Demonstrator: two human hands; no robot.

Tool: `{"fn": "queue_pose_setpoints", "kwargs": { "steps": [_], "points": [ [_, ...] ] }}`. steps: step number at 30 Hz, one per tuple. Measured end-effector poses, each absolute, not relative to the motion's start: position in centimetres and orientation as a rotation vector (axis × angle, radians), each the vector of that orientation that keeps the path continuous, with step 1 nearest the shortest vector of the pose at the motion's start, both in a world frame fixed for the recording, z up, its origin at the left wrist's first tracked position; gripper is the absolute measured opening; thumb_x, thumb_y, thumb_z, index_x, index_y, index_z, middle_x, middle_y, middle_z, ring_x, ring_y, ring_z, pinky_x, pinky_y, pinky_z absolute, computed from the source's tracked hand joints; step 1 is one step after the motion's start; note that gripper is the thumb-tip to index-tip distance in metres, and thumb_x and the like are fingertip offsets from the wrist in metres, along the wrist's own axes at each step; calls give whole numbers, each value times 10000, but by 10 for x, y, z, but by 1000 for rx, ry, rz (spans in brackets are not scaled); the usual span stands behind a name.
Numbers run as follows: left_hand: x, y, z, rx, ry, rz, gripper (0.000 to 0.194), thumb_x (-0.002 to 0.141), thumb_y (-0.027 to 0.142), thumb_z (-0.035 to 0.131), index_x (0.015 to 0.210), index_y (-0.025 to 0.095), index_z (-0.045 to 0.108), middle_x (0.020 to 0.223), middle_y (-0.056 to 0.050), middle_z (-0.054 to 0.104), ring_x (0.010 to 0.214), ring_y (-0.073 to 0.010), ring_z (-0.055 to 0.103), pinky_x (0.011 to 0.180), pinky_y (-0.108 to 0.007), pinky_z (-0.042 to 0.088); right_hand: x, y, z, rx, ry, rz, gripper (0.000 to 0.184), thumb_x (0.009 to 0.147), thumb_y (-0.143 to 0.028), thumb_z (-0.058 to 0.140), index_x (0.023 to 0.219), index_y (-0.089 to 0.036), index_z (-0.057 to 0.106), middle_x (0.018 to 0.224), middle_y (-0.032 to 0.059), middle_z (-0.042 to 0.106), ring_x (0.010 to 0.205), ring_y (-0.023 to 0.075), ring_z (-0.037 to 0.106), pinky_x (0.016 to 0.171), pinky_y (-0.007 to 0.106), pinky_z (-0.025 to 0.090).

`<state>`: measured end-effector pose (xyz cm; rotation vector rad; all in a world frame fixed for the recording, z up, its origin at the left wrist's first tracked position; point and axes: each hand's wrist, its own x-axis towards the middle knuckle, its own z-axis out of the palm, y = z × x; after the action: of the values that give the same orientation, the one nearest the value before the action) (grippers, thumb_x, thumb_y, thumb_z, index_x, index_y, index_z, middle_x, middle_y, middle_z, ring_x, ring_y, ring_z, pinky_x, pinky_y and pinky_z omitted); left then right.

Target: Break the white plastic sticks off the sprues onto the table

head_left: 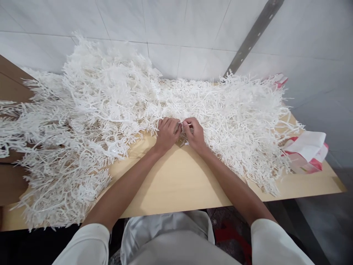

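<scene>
While working over the table point(179, 180), held left hand point(167, 133) and right hand point(194, 133) side by side at the centre of the frame, with fingertips almost meeting. Curled left fingers inward to a narrow shape; could not tell any hold there, with palm and fingertips mostly turned from view. Narrowed right thumb and forefinger to a pinch on a fine end of the white strands point(237, 117). Located strands across the full middle of the frame: piled highest at upper left against the tiled wall point(171, 22), spread broadly to the right, and reaching the near table edge at lower left. Noted strand ends lying in front of a brown carton point(13, 79) at the left edge. Observed a pink-and-white packet point(306, 152) at right, resting on the table beside the strands, and a similar piece point(280, 80) partly hidden behind strands at upper right. Recorded a dark strip point(255, 33) slanting across the wall at upper right. Saw white sleeves point(88, 243) toward both lower corners and grey cloth point(165, 228) at bottom centre.
</scene>
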<state>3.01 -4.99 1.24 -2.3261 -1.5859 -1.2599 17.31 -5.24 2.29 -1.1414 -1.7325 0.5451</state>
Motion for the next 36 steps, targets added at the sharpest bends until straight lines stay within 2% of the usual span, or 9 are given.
{"fn": "queue_pose_setpoints", "kwargs": {
  "steps": [6,12,17,20,23,26,31,34,36],
  "points": [
    [29,-48,13,-2419,-1796,-1372,117,951,292,512,962,216,602,895,-2,715,869,-167,624,835,-321,334,174,-46,17,-1059,-1842,459,247,988,-393,410,883,-223,556,1030,70,566,962,164,568,795,335,510],
    [32,-53,17,-2471,-1920,-1412,135,958,323,510,964,224,601,856,27,727,846,-150,667,854,-306,336,175,-46,15,-1024,-1863,394,221,983,-334,422,853,-216,556,1013,64,578,974,166,574,856,355,496],
    [31,-53,18,-2508,-1895,-1459,151,954,330,499,980,233,612,760,43,705,744,-142,659,832,-297,368,175,-45,16,-962,-1842,347,183,972,-279,448,829,-215,544,1014,65,583,979,160,581,852,344,502],
    [25,-46,17,-2379,-2075,-1661,161,932,360,521,932,222,603,689,43,671,609,-120,601,688,-263,398,177,-53,17,-895,-1843,327,182,977,-255,428,825,-218,521,1021,69,591,986,161,587,844,348,510],
    [21,-41,18,-2076,-2271,-1953,202,934,398,499,907,215,581,607,48,619,506,-104,526,515,-233,335,179,-63,18,-805,-1906,312,158,978,-234,424,858,-224,526,1065,70,619,1003,164,605,862,359,524],
    [22,-42,19,-2332,-2052,-1858,213,908,423,553,934,217,604,721,31,692,614,-106,619,613,-226,412,179,-64,19,-873,-1868,337,102,963,-288,500,959,-245,593,1109,68,630,1066,177,613,884,358,547],
    [25,-44,15,-2466,-1817,-1640,309,961,446,464,953,208,662,860,-8,752,785,-136,692,736,-256,451,179,-51,21,-1108,-1676,527,305,956,-436,498,1195,-283,610,1248,81,586,1100,182,620,843,334,585],
    [25,-42,8,-2464,-1647,-1525,348,968,454,452,989,194,683,971,-43,765,900,-165,704,791,-283,446,178,-49,20,-1128,-1765,558,329,954,-479,484,1165,-280,639,1191,68,640,1103,189,624,876,348,578],
    [25,-41,3,-2446,-1600,-1443,390,1000,440,383,1022,190,682,989,-56,762,920,-170,697,805,-300,432,178,-50,19,-1158,-1780,546,318,945,-485,501,1116,-266,656,1113,57,680,1025,180,646,860,342,572]
  ]
}}
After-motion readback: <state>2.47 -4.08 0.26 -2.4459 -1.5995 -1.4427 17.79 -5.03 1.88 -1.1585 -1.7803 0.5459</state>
